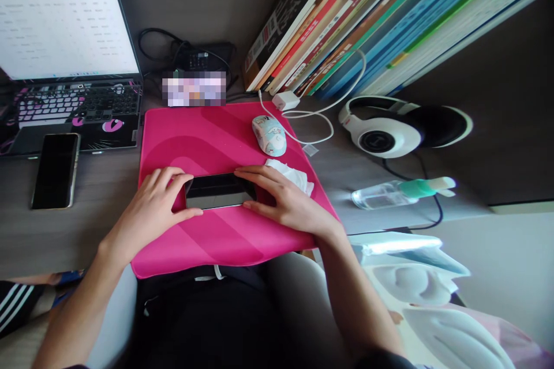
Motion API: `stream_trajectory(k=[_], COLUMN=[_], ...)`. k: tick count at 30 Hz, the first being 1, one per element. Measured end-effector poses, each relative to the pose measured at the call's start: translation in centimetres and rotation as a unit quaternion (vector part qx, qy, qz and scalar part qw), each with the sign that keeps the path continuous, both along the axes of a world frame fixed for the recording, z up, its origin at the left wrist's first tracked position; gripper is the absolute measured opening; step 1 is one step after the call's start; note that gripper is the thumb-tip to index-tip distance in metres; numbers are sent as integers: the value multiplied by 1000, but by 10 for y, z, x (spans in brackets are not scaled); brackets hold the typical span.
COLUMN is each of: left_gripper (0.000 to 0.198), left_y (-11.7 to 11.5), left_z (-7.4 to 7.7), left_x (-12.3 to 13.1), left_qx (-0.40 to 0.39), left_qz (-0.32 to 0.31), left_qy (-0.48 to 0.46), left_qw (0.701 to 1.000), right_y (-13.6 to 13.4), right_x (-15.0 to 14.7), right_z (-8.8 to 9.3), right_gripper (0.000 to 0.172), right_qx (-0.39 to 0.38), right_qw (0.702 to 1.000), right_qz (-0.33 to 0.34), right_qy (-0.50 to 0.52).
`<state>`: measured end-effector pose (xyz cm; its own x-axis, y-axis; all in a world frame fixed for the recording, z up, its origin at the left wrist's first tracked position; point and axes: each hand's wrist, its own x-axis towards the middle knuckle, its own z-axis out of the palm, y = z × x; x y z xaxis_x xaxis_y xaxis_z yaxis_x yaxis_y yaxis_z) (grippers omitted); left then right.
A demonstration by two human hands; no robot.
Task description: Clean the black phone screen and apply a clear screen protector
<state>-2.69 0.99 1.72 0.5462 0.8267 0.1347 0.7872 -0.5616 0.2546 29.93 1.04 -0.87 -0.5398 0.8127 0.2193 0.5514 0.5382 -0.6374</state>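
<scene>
A black smartphone (220, 191) lies sideways on a pink desk mat (186, 132), its dark glossy face up. At its left end, my left hand (160, 202) grips the edges between fingers and thumb. My right hand (277, 193) holds the opposite end the same way, fingers along the far edge and thumb at the near edge. Just beyond my right hand a crumpled white tissue (298, 176) rests on the mat, partly hidden by the hand. A patterned computer mouse (269, 135) sits farther back.
To the left are a laptop (69, 109) and another phone (56, 170). Books (303, 29) lean at the back right. White headphones (389, 132), a spray bottle (389, 193) and a charger (285, 100) with its cable stand right of the mat.
</scene>
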Motion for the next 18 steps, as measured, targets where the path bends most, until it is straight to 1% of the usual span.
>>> stream_trajectory(k=[18], left_gripper=[65], left_y=[-1], left_z=[1], left_x=[2], left_qx=[4], left_qz=[-2], left_qy=[0], left_qw=[1000], right_y=[0], right_x=[1], right_z=[-1], right_gripper=[56], right_qx=[-8], right_qw=[1000], right_qz=[5], right_qy=[7])
